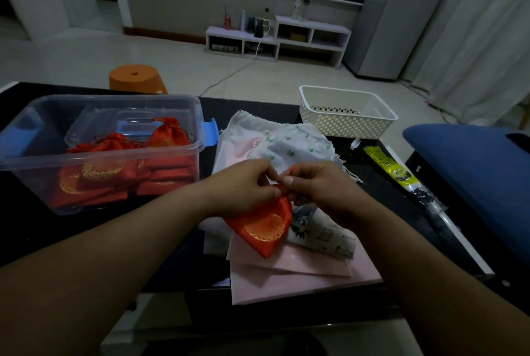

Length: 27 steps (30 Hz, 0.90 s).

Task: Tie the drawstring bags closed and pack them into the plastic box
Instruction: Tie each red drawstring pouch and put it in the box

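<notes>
Forearms: both reach in from the bottom edge and meet over the middle of the black table (pixel 43 241).
Left hand (pixel 243 183): fingers curled, thumb and fingertips pinching the gathered neck of the red drawstring bag (pixel 263 226).
Right hand (pixel 318 186): fingers bent together, pinching the red cord (pixel 292 167) at that same neck, just beside the left hand.
Red drawstring bag: hangs from both hands, its gold-printed body lying tilted on the pile below.
Pile: flat pink bags (pixel 301 278) at the bottom, a cream cartoon-print bag (pixel 324 233) beside the red one, a white bag with green print (pixel 298 143) beyond the hands.
Plastic box (pixel 28 183): clear, on the left, well apart from the hands, blue latch (pixel 210 131) at its end.
Packed bags (pixel 120 166): several red ones lie inside the box.
Basket (pixel 344 123): white, perforated, far right of the table.
Floor beyond: an orange stool (pixel 137 77).
</notes>
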Motion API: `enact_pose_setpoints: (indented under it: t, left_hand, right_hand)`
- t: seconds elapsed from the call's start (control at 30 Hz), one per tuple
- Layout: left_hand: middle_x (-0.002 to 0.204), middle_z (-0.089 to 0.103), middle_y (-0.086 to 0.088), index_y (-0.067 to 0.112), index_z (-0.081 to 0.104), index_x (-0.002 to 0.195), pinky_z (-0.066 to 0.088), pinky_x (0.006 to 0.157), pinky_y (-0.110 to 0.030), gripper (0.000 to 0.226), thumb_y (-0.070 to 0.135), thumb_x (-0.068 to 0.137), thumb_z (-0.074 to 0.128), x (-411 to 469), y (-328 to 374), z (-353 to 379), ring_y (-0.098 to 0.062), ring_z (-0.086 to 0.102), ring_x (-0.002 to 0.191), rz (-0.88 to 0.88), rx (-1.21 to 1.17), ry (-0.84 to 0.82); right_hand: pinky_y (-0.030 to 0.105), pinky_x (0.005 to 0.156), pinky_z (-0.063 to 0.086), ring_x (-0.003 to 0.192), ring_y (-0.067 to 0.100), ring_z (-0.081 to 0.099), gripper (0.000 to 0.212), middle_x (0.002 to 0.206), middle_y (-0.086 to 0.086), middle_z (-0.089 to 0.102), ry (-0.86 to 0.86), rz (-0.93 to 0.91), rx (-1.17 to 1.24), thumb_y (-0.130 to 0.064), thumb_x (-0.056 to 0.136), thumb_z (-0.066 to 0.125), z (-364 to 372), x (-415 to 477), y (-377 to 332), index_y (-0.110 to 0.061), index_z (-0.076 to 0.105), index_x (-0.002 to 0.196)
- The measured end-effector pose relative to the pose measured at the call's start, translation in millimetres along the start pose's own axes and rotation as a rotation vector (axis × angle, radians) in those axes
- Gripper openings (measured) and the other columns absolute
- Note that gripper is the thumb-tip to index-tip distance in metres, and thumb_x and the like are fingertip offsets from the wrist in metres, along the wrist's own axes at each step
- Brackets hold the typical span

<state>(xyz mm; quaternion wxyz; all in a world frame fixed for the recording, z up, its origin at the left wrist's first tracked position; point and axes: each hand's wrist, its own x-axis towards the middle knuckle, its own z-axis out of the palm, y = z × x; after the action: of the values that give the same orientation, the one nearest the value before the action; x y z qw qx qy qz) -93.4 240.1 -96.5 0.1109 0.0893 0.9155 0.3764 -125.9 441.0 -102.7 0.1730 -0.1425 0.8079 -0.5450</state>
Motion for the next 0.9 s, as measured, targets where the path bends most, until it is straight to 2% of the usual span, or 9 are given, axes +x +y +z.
enact_pose_setpoints:
  t: [0.17, 0.3, 0.4, 0.47, 0.57, 0.67, 0.77, 0.83, 0.9]
  left_hand:
    - [0.092, 0.066, 0.008, 0.023, 0.07, 0.107, 0.041, 0.065, -0.021, 0.019, 0.039, 0.097, 0.07, -0.6, -5.2, 15.1, -0.005, 0.06, 0.082, 0.076, 0.054, 0.111]
    - [0.088, 0.07, 0.005, 0.022, 0.074, 0.1, 0.041, 0.063, -0.02, 0.014, 0.035, 0.099, 0.067, -0.4, -9.2, 13.9, -0.007, 0.062, 0.08, 0.109, 0.081, 0.056]
    - [0.08, 0.068, 0.005, 0.02, 0.075, 0.092, 0.035, 0.056, -0.018, 0.019, 0.035, 0.099, 0.067, -1.7, -8.4, 12.6, -0.005, 0.057, 0.07, 0.149, 0.199, 0.085]
    - [0.076, 0.065, 0.006, 0.019, 0.074, 0.09, 0.037, 0.058, -0.022, 0.023, 0.037, 0.101, 0.065, -2.7, -7.2, 11.5, -0.006, 0.055, 0.068, 0.17, 0.249, 0.126]
    - [0.077, 0.066, 0.005, 0.021, 0.069, 0.086, 0.045, 0.065, -0.034, 0.029, 0.04, 0.104, 0.056, -4.8, -6.7, 9.1, -0.013, 0.058, 0.073, 0.201, 0.294, 0.173]
    - [0.084, 0.066, 0.004, 0.022, 0.061, 0.087, 0.047, 0.071, -0.039, 0.033, 0.042, 0.108, 0.044, -6.5, -5.4, 9.0, -0.014, 0.059, 0.078, 0.189, 0.281, 0.154]
    - [0.08, 0.057, 0.003, 0.022, 0.051, 0.081, 0.034, 0.066, -0.036, 0.038, 0.04, 0.111, 0.037, -5.9, -1.9, 11.1, -0.01, 0.051, 0.073, 0.127, 0.272, 0.108]
    - [0.077, 0.056, 0.002, 0.021, 0.051, 0.076, 0.032, 0.064, -0.035, 0.044, 0.043, 0.111, 0.035, -3.5, -1.4, 11.6, -0.01, 0.051, 0.07, 0.075, 0.283, 0.08]
    - [0.074, 0.058, 0.001, 0.019, 0.054, 0.072, 0.037, 0.063, -0.035, 0.052, 0.05, 0.109, 0.035, -1.9, -2.9, 10.5, -0.014, 0.054, 0.069, 0.03, 0.272, 0.03]
  right_hand:
    - [0.025, 0.071, 0.054, 0.076, 0.017, 0.065, 0.011, 0.084, 0.019, 0.073, -0.056, -0.036, -0.023, -0.005, 0.098, 0.066, -1.2, -0.9, -4.5, -0.002, 0.075, 0.102]
    - [0.036, 0.08, 0.057, 0.081, 0.019, 0.069, 0.008, 0.095, 0.023, 0.076, -0.114, -0.037, -0.098, -0.006, 0.096, 0.068, -4.1, -3.7, -2.2, -0.006, 0.077, 0.097]
    - [0.049, 0.087, 0.059, 0.085, 0.032, 0.072, 0.007, 0.096, 0.024, 0.075, -0.111, -0.041, -0.132, -0.008, 0.095, 0.071, -7.3, -3.7, 1.4, -0.007, 0.077, 0.096]
    - [0.046, 0.081, 0.059, 0.084, 0.037, 0.072, 0.007, 0.096, 0.024, 0.075, -0.078, -0.038, -0.126, -0.01, 0.095, 0.071, -8.7, -3.7, 0.6, -0.005, 0.076, 0.098]
    - [0.029, 0.066, 0.055, 0.076, 0.021, 0.069, 0.006, 0.093, 0.022, 0.076, -0.049, -0.027, -0.117, -0.009, 0.095, 0.072, -8.1, -3.3, -1.5, -0.003, 0.074, 0.097]
    - [0.022, 0.059, 0.051, 0.07, 0.014, 0.066, 0.006, 0.084, 0.015, 0.075, -0.05, 0.001, -0.097, -0.008, 0.096, 0.07, -6.9, -2.7, -0.5, -0.003, 0.073, 0.097]
    - [0.023, 0.061, 0.052, 0.07, 0.014, 0.064, 0.011, 0.081, 0.01, 0.073, -0.063, 0.025, -0.047, -0.006, 0.097, 0.068, -7.0, -3.0, 0.0, 0.003, 0.07, 0.102]
    - [0.029, 0.068, 0.055, 0.074, 0.019, 0.064, 0.013, 0.084, 0.016, 0.072, -0.066, 0.024, -0.025, -0.005, 0.097, 0.067, -7.5, -3.1, 0.0, 0.006, 0.069, 0.105]
    - [0.038, 0.075, 0.056, 0.079, 0.024, 0.065, 0.011, 0.091, 0.027, 0.072, -0.062, 0.016, -0.032, -0.005, 0.097, 0.068, -7.6, -3.4, 0.4, 0.004, 0.069, 0.103]
